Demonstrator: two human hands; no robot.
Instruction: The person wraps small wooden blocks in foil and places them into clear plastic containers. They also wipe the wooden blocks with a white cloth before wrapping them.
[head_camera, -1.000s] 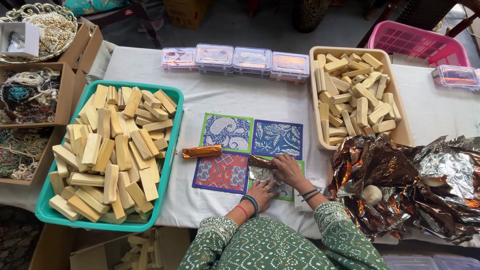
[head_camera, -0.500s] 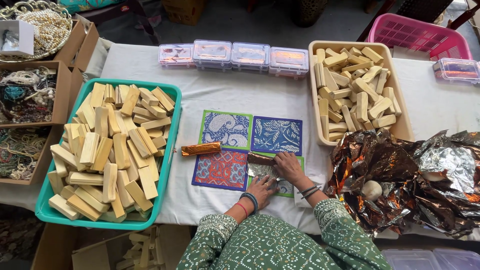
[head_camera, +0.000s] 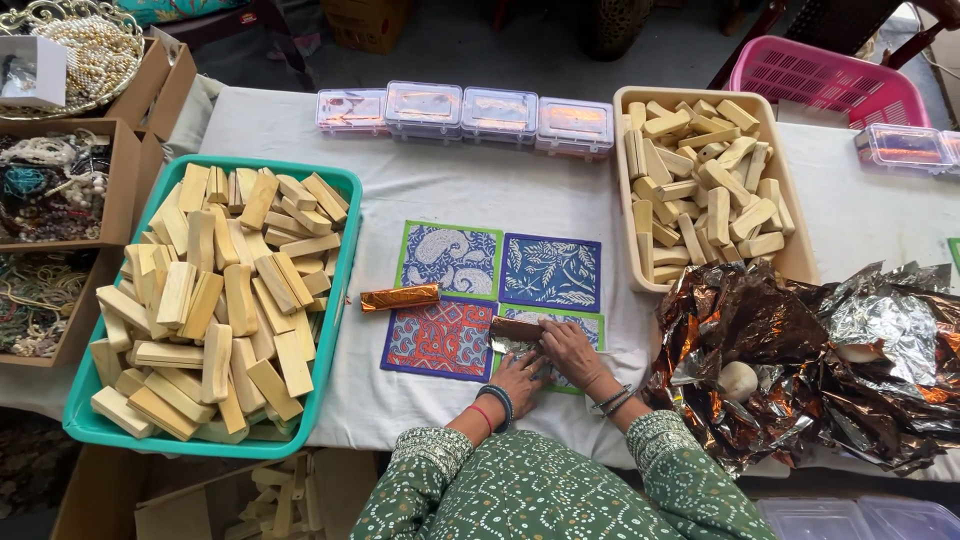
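Pressing both hands onto a foil-wrapped block (head_camera: 515, 329): left hand (head_camera: 518, 375) fingers curling under it, right hand (head_camera: 566, 347) fingers closing over its end. Lying beyond the fingertips, a finished copper bar (head_camera: 400, 297).

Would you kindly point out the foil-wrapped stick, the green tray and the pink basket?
foil-wrapped stick (head_camera: 400, 297), head view, middle of its copper wrap.
green tray (head_camera: 335, 300), head view, right rim.
pink basket (head_camera: 830, 85), head view, slatted floor.

- Looks like a small craft-packing workshop.
- Cloth-covered surface (head_camera: 450, 190) crowded with trays of cut wooden blocks (head_camera: 215, 290).
- Heaped copper foil sheets (head_camera: 800, 350), clear lidded boxes (head_camera: 465, 112), cartons of beads (head_camera: 60, 190) alongside.
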